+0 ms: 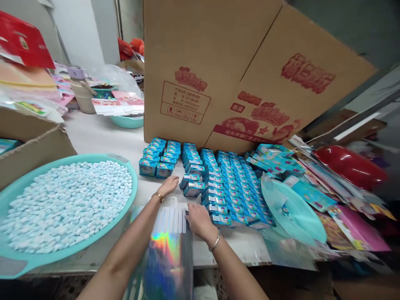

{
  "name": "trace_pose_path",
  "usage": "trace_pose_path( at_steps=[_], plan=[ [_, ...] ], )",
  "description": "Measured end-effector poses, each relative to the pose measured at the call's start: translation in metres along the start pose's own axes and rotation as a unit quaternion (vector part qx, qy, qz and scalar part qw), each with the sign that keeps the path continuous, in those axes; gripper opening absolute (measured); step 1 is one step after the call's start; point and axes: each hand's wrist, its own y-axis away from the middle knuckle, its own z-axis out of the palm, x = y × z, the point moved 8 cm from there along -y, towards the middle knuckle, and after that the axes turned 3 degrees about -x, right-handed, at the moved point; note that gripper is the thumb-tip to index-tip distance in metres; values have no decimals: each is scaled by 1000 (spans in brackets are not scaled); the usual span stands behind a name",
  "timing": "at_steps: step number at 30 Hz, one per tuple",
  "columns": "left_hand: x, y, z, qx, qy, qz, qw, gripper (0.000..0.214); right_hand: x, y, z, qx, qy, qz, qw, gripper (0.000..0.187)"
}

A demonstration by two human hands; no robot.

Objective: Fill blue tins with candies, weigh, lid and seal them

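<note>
My left hand (168, 185) reaches forward over the white table, its fingers closed on a small blue box (189, 179) at the near end of the rows. My right hand (197, 220) rests on a fanned stack of holographic bags (170, 227), its fingers curled on the stack's right edge. Rows of small blue boxes (226, 183) stand packed together in front of both hands.
A teal basin (18, 260) full of pale blue tablets sits at the left. A large cardboard carton (225, 66) stands behind the rows. A teal tray (292, 210), printed cards (353, 227) and a red object (351, 166) lie at the right. Another cardboard box (34, 146) is at far left.
</note>
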Motion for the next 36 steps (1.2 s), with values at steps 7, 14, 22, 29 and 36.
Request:
trace_pose_path(
  at_steps=[7,14,22,29,36],
  plan=[
    [-7,7,8,12,-16,-1,1000,43,-2,13,0,6,-156,-49,987,32],
    [25,39,-11,47,-71,16,996,31,17,4,5,62,-336,24,940,8],
    [59,79,28,-94,-127,145,977,27,33,-13,-12,201,-364,47,908,12],
    [28,65,41,-93,-58,127,986,35,26,3,-14,185,-209,25,960,24],
    [26,64,43,-96,-60,122,986,36,18,7,-12,177,-88,-19,980,36]
  ],
)
